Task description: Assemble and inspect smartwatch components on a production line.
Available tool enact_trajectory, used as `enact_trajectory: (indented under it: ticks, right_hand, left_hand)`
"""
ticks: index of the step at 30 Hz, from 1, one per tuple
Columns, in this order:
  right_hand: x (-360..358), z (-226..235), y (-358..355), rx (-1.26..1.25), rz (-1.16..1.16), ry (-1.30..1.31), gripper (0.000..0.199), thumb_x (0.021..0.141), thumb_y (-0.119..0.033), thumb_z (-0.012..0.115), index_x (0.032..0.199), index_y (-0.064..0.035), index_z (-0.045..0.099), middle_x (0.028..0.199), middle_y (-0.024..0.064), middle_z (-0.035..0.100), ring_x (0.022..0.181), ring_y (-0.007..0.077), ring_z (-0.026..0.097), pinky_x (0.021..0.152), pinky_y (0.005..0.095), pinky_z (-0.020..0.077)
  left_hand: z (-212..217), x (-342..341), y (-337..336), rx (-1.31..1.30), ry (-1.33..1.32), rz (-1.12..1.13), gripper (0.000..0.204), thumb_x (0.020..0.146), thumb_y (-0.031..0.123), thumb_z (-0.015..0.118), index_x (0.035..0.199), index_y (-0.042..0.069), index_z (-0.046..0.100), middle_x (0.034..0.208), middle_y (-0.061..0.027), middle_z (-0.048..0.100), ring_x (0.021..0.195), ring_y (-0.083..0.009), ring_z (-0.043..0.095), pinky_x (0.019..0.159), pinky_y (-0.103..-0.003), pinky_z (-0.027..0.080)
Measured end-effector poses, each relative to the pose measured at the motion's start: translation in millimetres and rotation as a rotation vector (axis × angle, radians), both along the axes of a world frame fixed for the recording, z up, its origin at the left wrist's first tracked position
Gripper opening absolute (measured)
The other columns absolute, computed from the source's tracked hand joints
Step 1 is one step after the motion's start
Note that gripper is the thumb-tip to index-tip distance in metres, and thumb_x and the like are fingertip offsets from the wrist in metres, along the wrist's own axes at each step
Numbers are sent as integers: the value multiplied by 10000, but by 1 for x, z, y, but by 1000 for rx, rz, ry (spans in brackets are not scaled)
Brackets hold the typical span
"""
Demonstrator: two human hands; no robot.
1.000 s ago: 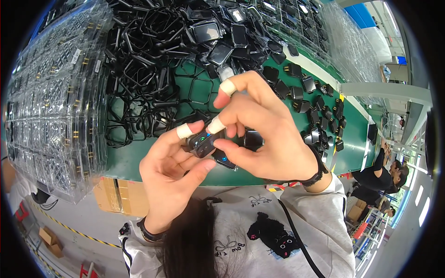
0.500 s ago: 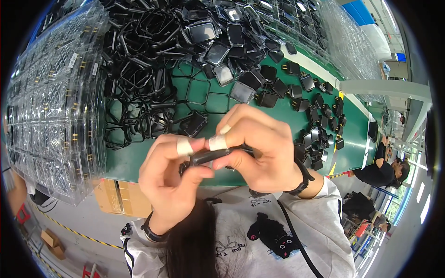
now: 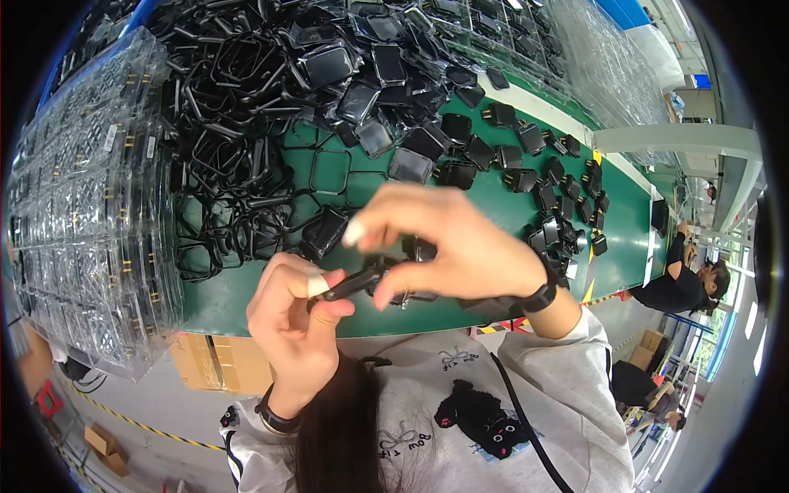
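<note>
My left hand (image 3: 296,316) pinches a small, thin black part (image 3: 352,284), seen nearly edge-on, between thumb and fingers. My right hand (image 3: 460,246), blurred by motion, hovers just right of it. Its thumb is close to the part's right end and its forefinger is lifted away, leaving a gap. Whether that thumb touches the part cannot be made out. White tape wraps fingers on both hands. Beyond them, a film-wrapped black piece (image 3: 326,233) and thin square black frames (image 3: 330,171) lie on the green table (image 3: 246,300).
Black frames (image 3: 238,66) and dark square screen-like pieces (image 3: 358,102) are heaped at the back. Several black square modules (image 3: 509,157) with gold-coloured contacts spread to the right. Clear plastic trays (image 3: 90,214) stack up at left. A pale metal bar (image 3: 674,138) crosses the right side.
My right hand has loosened from the black part, its forefinger lifting up and left. The left hand keeps hold of the part, which now tilts more. The view has shifted slightly.
</note>
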State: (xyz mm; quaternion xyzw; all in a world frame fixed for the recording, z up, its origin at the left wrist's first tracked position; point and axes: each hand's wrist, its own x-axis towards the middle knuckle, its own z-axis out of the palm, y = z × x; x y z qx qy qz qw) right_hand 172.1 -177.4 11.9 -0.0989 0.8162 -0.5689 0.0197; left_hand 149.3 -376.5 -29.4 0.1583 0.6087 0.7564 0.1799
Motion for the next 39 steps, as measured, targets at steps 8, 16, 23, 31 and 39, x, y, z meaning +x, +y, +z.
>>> enact_trajectory:
  ticks: [8, 16, 23, 31, 39]
  right_hand:
    - [-51, 8, 30, 747, -222, 437, 347, 673, -7, 730, 990, -25, 591, 951, 115, 557, 895, 302, 564, 774, 365, 478]
    - [-5, 29, 51, 1123, -422, 2, 347, 659, 17, 719, 977, -29, 588, 992, 133, 524, 1011, 342, 502, 849, 387, 437]
    - [40, -3, 78, 1034, -486, -135, 406, 626, 21, 745, 999, -30, 595, 988, 127, 548, 981, 339, 529, 822, 384, 449]
    - [25, 31, 44, 686, -368, 5, 384, 650, 7, 744, 1010, -41, 620, 975, 105, 576, 847, 299, 591, 759, 352, 480]
    - [-44, -6, 23, 901, 34, 275, 222, 711, -15, 685, 925, -15, 624, 969, 100, 549, 880, 260, 577, 744, 323, 479]
  left_hand:
    - [15, -7, 15, -423, 135, -87, 150, 806, 31, 682, 932, -16, 615, 939, -58, 522, 642, -78, 461, 503, -190, 395]
    - [11, -11, 11, -726, 525, 19, 173, 748, -44, 685, 913, 7, 672, 1013, -63, 527, 674, -129, 501, 507, -220, 388]
    - [8, -12, 15, -618, 521, 4, 177, 735, -20, 705, 906, 10, 668, 1014, -73, 543, 669, -126, 507, 590, -270, 414]
    - [20, -14, 18, 199, -376, -333, 363, 910, 110, 582, 1240, -18, 501, 1214, -142, 535, 913, -183, 605, 733, -281, 519]
    - [13, -22, 2, 109, -353, -173, 459, 947, 121, 516, 1334, -77, 371, 1252, -191, 531, 1096, -276, 583, 919, -359, 505]
